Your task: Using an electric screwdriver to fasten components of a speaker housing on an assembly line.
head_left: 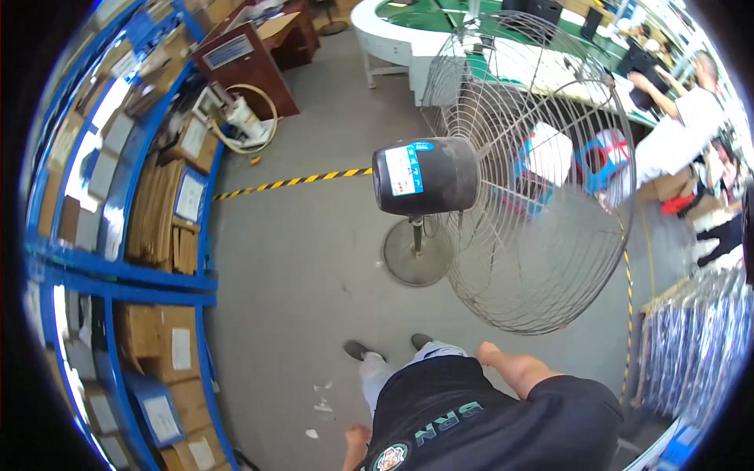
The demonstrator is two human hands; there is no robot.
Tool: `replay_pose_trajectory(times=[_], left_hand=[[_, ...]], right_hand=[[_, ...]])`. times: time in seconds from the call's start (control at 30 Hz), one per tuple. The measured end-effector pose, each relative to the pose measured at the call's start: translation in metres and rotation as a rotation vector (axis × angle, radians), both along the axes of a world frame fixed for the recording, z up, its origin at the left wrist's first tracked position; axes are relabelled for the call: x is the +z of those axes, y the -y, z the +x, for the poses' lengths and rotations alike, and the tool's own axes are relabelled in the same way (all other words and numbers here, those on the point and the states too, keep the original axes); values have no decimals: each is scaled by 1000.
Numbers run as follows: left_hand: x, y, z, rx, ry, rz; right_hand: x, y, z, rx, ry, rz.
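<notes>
My right hand (pixel 488 354) hangs in front of my right hip, beside my light trousers. Its fingers are too small and turned away to make out. My left hand (pixel 357 436) is low at my left side, partly cut off by my dark shirt, and its fingers do not show clearly. Neither hand visibly touches anything besides me. Ahead stands a large pedestal fan with a black motor housing (pixel 428 177), a wire cage (pixel 550 259) facing right and a round grey base (pixel 418 263) on the floor. The cage is the nearest object to my right hand.
Blue shelving (pixel 157 271) with cardboard boxes (pixel 181 337) lines the left. A white-edged green conveyor table (pixel 393 47) curves behind the fan. A person in white (pixel 679 137) works at the right, near red-and-blue containers (pixel 542 169). Plastic-wrapped goods (pixel 695 345) stand at lower right.
</notes>
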State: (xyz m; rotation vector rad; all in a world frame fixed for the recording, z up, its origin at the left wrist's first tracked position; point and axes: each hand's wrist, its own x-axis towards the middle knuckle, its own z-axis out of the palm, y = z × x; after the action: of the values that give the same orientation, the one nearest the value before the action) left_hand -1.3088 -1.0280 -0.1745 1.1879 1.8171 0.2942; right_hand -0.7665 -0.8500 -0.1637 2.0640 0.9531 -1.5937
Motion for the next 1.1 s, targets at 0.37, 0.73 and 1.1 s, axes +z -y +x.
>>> replay_pose_trajectory(times=[0.37,0.73,1.1], left_hand=[[14,-409,-184,138,115,-252],[77,-794,-105,-78,276,43],[68,-903,-72,-1399,-426,428]], right_hand=[[22,-251,-157,-588,111,601],[-51,-431,-88,-1315,631,1266],[-87,-518,-86,-1564,820,1245]])
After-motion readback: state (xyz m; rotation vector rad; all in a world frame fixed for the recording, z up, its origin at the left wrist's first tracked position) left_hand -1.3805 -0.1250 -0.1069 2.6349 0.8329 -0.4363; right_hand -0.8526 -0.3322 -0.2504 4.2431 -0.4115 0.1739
